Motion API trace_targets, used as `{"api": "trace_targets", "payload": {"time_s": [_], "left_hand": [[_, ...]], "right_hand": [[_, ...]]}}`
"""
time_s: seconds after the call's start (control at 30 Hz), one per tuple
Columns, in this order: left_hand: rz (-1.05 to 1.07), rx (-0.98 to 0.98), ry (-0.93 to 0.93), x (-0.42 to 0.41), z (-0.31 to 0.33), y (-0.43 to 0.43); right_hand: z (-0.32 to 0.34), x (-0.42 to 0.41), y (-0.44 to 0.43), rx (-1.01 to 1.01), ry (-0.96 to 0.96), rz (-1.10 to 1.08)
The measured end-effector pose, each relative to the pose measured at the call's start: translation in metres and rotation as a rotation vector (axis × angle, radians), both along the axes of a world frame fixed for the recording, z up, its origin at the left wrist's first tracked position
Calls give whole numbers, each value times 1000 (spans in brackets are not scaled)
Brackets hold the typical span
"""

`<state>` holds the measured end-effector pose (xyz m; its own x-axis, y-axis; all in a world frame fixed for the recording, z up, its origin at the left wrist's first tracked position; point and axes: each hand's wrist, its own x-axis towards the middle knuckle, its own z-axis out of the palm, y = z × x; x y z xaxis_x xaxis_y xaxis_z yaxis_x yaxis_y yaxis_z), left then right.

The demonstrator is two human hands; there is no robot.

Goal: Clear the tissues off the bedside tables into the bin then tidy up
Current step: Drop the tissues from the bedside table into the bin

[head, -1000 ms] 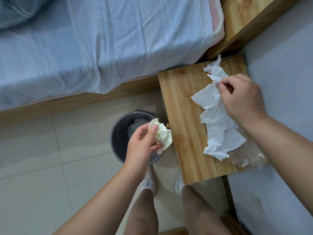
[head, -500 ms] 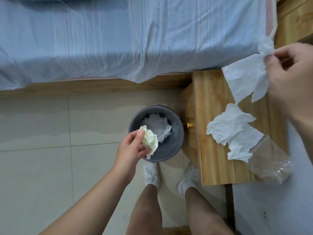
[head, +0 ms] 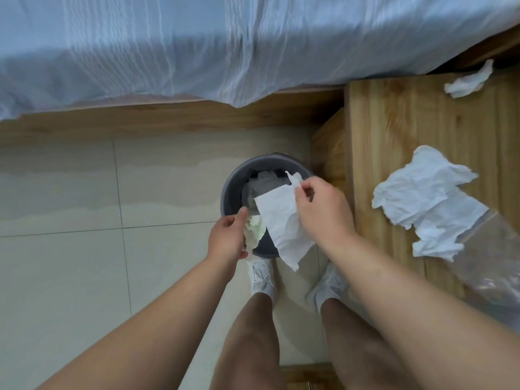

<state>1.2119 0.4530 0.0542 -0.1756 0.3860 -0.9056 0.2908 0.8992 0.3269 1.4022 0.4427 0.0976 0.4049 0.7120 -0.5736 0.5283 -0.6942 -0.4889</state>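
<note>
Paper binning | pinching flat tissue (head: 281, 223) in right hand (head: 323, 209), gripping wad (head: 254, 230) in left hand (head: 228, 237), over bin (head: 233, 190) | next, likely: letting go, fetching tissues (head: 430, 204) off table (head: 394, 136)

Left hand (head: 228, 240): I see it gripping a crumpled yellowish tissue (head: 254, 230) at the near rim of the bin (head: 233, 187).
Right hand (head: 323, 209): pinches a white tissue (head: 281, 223) by its top corner — the sheet hangs over the bin.
Bin: grey, on tiled floor, tissues inside.
Bedside table (head: 394, 136): I count two — a large tissue (head: 427, 204) touching a clear plastic bag (head: 495, 263), a small tissue (head: 467, 81) at the far edge.
</note>
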Motion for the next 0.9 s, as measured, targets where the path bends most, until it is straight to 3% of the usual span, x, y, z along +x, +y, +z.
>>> {"api": "trace_targets", "payload": {"time_s": [0.13,0.2,0.4,0.6,0.77,0.9], "left_hand": [[-13,-77,8,4,-16,-3],[-23,-98,-6,5,-19,-7],[50,-76,-9,21,-12,-9],[-75,36,-16,69,15,-13],[-362,311,-17,143,55,-16],[-855,658,-10,204,75,-22]], "right_hand": [[-29,-7,-19,-237,132,2],[-30,-2,-28,-257,174,-10],[-3,30,-52,-147,239,-16],[37,78,-73,41,207,-40],[67,142,-102,207,108,-249],[67,189,-130,125,-215,-195]]}}
